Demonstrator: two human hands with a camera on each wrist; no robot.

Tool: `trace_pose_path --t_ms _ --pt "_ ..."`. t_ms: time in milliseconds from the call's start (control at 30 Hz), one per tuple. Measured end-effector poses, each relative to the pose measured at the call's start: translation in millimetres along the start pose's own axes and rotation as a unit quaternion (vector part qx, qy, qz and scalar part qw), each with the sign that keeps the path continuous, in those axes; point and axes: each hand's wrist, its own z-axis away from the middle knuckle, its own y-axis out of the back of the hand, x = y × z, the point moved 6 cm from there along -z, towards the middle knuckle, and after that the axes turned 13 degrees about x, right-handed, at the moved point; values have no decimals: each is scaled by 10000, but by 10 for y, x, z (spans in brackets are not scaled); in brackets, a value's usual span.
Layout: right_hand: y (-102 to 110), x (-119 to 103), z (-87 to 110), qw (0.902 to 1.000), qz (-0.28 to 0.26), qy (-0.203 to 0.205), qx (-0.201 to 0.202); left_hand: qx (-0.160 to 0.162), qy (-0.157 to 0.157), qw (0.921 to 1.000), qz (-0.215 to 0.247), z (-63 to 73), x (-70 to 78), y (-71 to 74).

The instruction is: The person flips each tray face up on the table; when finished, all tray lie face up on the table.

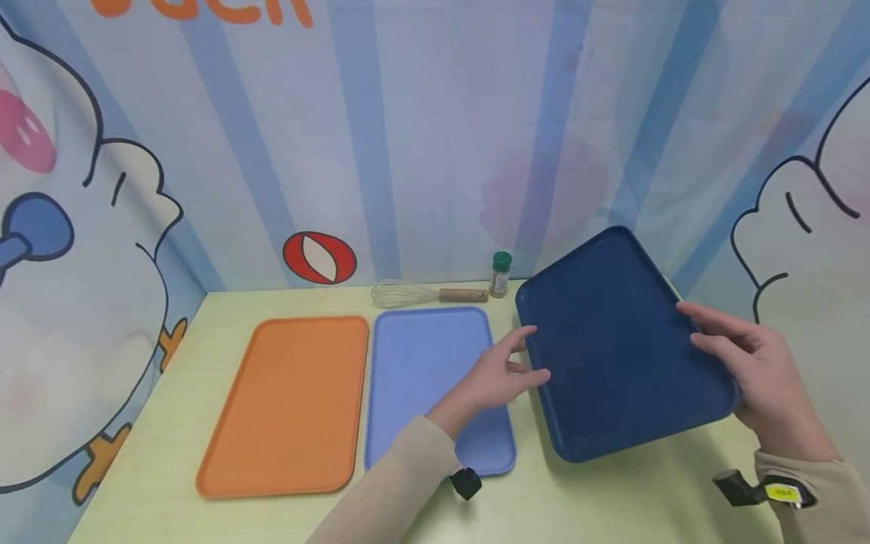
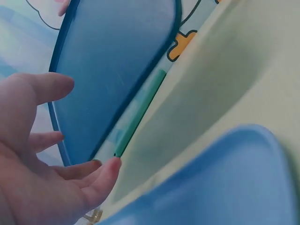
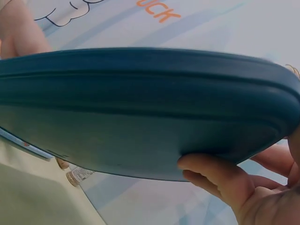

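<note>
A dark navy tray [image 1: 621,347] is held tilted above the right part of the table. My right hand [image 1: 768,374] grips its right edge, and in the right wrist view fingers [image 3: 215,173] lie against the tray's underside. My left hand [image 1: 492,374] is at the tray's left edge with thumb and fingers spread. In the left wrist view that hand [image 2: 51,154] is not closed round the rim. Under the left forearm lies a light blue tray [image 1: 435,363], partly covered. An orange tray [image 1: 292,408] lies flat to its left.
A whisk [image 1: 435,295] with a wooden handle lies along the table's back edge. Beside it stands a small green-capped jar [image 1: 500,276]. A long green bar [image 2: 140,112] lies behind the navy tray. A printed cloth [image 1: 435,151] hangs behind the table.
</note>
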Motion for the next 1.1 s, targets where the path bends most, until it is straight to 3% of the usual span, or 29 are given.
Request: trace_pose_path --t_ms 167,367,633,933,1100 --pt "9 23 5 9989 -435 -119 -106 -249 81 9992 309 67 -128 -20" --pt "42 91 25 9961 -816 -284 -170 -473 -96 9967 648 172 -134 -40" --pt "82 228 15 9938 -1018 -357 -259 -295 -379 9887 1421 207 -131 4" --pt "164 434 -7 9977 -442 -398 -312 -198 -362 9828 1801 233 -199 74" --pt "212 493 -23 9988 441 -190 -112 -152 -359 9843 1723 247 -210 113"
